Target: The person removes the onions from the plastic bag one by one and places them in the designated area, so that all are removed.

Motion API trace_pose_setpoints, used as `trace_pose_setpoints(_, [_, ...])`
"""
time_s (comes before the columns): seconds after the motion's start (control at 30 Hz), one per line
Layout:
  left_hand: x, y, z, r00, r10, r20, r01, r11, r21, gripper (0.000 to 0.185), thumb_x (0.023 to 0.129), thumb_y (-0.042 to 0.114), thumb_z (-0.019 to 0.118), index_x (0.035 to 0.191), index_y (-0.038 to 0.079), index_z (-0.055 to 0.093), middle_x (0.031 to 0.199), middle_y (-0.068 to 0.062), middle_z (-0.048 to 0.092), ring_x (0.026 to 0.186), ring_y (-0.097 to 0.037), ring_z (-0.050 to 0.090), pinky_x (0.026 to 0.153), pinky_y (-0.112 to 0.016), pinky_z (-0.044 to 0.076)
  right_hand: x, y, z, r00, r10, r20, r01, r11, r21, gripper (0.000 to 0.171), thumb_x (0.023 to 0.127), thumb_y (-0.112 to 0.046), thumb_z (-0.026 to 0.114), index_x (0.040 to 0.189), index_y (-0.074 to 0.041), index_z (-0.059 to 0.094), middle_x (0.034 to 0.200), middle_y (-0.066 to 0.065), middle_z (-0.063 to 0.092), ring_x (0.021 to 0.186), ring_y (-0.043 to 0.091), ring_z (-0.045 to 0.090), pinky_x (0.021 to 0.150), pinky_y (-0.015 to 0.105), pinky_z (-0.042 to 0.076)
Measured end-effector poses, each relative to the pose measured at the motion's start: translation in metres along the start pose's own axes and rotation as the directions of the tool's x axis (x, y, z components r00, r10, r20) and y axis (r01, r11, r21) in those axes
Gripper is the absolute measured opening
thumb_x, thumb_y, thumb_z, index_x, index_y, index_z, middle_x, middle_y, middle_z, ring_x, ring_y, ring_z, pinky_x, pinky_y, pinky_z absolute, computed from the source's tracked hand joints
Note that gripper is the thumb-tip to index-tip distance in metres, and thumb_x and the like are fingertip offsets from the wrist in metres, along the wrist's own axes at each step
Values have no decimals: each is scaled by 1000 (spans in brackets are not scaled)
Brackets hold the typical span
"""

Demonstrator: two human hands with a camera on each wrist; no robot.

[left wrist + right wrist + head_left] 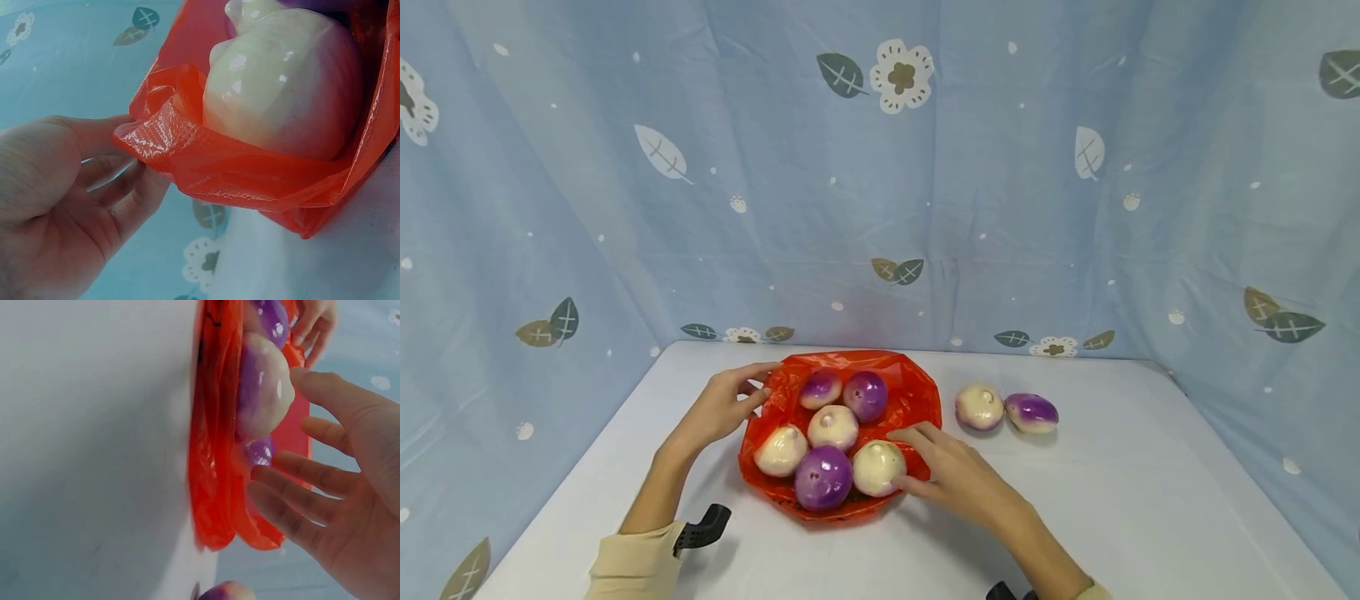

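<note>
A red plastic bag [917, 392] lies open on the white table [1150, 517] and holds several purple-and-white turnips. My left hand [767, 381] is at the bag's left rim. In the left wrist view that hand [128, 153] holds the rolled rim [162, 134] between thumb and curled fingers, with a pale turnip [281, 81] just inside. My right hand [910, 458] hovers open at the bag's front right, its fingers spread beside a white turnip [877, 467]. In the right wrist view its thumb [325, 387] touches that turnip [262, 387].
Two more turnips lie on the table right of the bag, a pale one [979, 407] and a purple one [1032, 412]. Blue cloth with a leaf and flower print [880, 208] walls the table at the back and both sides.
</note>
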State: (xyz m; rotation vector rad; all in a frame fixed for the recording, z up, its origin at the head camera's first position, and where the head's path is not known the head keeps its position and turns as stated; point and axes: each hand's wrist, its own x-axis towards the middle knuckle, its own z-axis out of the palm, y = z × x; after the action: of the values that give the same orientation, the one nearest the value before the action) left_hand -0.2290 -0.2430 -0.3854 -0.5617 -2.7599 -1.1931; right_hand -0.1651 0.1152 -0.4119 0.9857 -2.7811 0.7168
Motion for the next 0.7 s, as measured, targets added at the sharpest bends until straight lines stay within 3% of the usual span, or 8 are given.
trace_pose_setpoints(0.3, [1,1,0,1000,-7,5,7,1000,2,44,94,0,60,137,7,56,114,-22,66,85,-25,69,60,-21,58,5,-6,7,1000,12,16,-12,1000,-4,59,80,-50,76,131,-27,56,120,-5,61,105,14,65,92,38,57])
trace_pose_setpoints(0.7, [0,-2,2,1000,8,0,-8,1000,9,43,94,1,60,136,8,57,111,-21,67,79,-19,69,58,-23,57,5,-6,12,1000,17,16,-16,1000,-20,57,81,-50,75,131,-29,56,119,-5,62,102,13,65,89,39,58])
